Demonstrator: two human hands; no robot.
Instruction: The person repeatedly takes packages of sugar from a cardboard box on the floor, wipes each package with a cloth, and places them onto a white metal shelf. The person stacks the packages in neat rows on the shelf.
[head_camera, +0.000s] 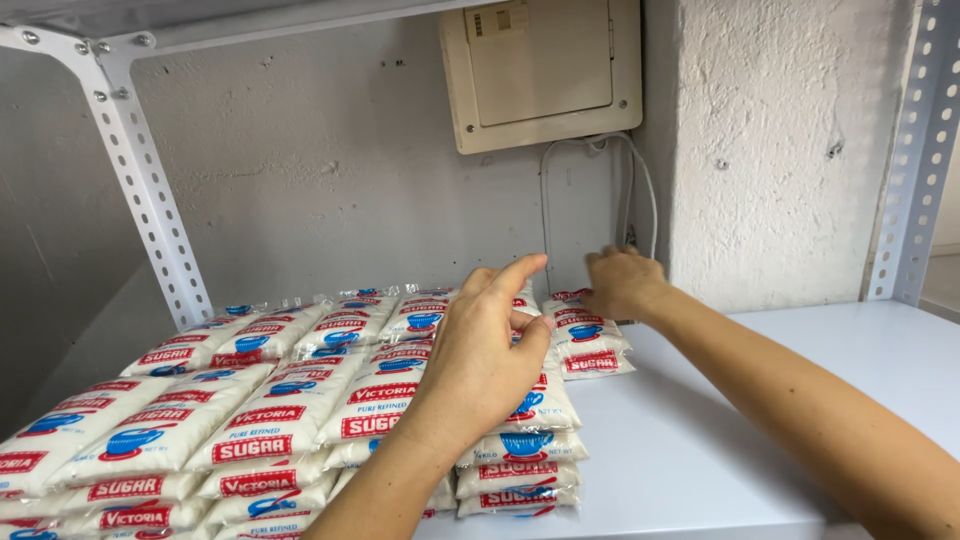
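Clear packets of white sugar with red and blue print (290, 400) lie stacked in rows on a white metal shelf (760, 400). My left hand (485, 350) hovers over the nearer right stack (520, 450), fingers spread, thumb and forefinger apart, holding nothing. My right hand (622, 283) reaches to the back of the shelf and rests, fingers curled, on the top of the small far stack of packets (590, 345) by the wall. Whether it grips a packet is hidden by the hand itself.
A slotted white upright (150, 200) stands at the left, another (915, 150) at the right. A beige electrical panel (540, 70) with white cables (645, 190) is on the grey wall behind. A rough white pillar (780, 150) sits at the right back.
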